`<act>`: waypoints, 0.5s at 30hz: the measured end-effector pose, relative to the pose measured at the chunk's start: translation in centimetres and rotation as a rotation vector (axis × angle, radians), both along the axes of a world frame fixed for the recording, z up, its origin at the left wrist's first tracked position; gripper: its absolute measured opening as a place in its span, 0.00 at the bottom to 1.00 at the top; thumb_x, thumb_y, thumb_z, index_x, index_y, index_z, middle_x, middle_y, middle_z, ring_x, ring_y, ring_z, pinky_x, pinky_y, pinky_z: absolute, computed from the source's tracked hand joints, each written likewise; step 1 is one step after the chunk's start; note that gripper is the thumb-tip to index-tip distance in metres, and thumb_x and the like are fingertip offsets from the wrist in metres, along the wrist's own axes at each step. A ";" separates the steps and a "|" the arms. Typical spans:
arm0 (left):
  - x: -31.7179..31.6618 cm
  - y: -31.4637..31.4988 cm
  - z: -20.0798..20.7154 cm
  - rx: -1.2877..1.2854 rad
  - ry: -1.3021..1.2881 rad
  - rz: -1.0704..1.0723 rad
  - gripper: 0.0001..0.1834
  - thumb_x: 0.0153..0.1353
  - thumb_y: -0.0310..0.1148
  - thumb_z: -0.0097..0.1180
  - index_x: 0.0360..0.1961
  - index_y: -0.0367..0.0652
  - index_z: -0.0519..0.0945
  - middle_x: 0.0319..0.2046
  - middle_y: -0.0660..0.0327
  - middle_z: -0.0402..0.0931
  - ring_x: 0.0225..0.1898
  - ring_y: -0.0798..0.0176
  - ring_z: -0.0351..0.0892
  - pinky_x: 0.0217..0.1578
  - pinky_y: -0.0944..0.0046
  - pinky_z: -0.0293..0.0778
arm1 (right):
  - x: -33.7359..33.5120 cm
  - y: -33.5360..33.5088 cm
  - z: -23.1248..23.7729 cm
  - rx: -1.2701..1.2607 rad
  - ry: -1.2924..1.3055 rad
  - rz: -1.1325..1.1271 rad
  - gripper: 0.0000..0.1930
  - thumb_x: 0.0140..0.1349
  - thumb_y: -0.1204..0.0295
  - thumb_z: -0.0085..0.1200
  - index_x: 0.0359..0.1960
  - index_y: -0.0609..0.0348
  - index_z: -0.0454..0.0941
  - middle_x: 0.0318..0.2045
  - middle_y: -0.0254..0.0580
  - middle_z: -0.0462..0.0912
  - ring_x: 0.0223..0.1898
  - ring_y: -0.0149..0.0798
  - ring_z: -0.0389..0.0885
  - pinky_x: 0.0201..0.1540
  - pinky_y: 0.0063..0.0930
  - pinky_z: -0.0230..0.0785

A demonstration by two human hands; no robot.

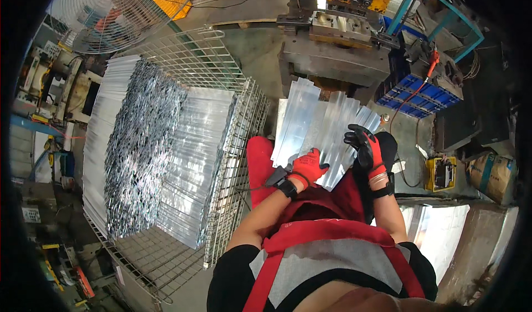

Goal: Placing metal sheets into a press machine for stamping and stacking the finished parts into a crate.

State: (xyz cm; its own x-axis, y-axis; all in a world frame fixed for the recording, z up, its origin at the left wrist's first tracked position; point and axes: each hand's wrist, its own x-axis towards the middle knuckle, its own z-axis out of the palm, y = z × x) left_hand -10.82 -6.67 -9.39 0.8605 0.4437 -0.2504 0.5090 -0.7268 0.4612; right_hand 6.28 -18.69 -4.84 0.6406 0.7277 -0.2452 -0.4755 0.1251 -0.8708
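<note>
Long, shiny metal strips (pixel 336 124) with folded ridges lie fanned out before me, their near ends by my lap. My left hand (pixel 309 169), in a red glove, is palm down over the near part of these strips. Its fingers bend over a metal strip, and their tips are partly hidden. On the right side of the strips my right hand (pixel 366 150) is raised, in a red glove with a black palm. Its fingers are apart and slightly curved, with nothing seen in them. Dark bands circle both wrists.
A wire cage (pixel 239 118) at my left holds a large stack of metal strips (pixel 191 156). Ahead stands a heavy press machine (pixel 332 59). Blue crates (pixel 419 97) are at the right, near a yellow box (pixel 441 174). A large fan (pixel 119 15) stands far left.
</note>
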 end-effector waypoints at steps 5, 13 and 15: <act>-1.0 1.1 2.2 -0.029 -0.238 0.058 0.16 0.54 0.42 0.50 0.37 0.42 0.69 0.26 0.53 0.76 0.31 0.51 0.77 0.31 0.53 0.71 | 0.5 -0.6 -1.9 0.004 0.015 0.002 0.18 0.62 0.65 0.49 0.49 0.65 0.70 0.37 0.45 0.78 0.38 0.37 0.78 0.44 0.32 0.72; 2.7 1.2 5.4 -0.883 -0.801 0.299 0.14 0.59 0.37 0.51 0.41 0.37 0.73 0.24 0.68 0.71 0.25 0.73 0.70 0.27 0.71 0.67 | 2.1 6.0 1.1 -0.026 -0.230 -0.128 0.08 0.57 0.66 0.56 0.31 0.53 0.71 0.21 0.21 0.65 0.20 0.20 0.60 0.22 0.19 0.52; 4.7 1.8 5.9 -1.188 -0.712 0.427 0.10 0.59 0.36 0.52 0.35 0.40 0.73 0.22 0.70 0.69 0.21 0.76 0.66 0.23 0.73 0.63 | 3.6 7.7 2.4 -0.082 -0.216 -0.145 0.08 0.56 0.65 0.57 0.24 0.51 0.72 0.17 0.18 0.62 0.16 0.18 0.55 0.18 0.19 0.47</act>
State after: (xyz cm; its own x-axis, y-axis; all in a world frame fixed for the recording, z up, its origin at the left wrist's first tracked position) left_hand -6.13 -4.87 -3.47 0.8151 0.5318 -0.2298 -0.0049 0.4029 0.9152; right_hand 9.85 -11.02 -2.40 0.7806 0.6078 -0.1457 -0.2598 0.1035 -0.9601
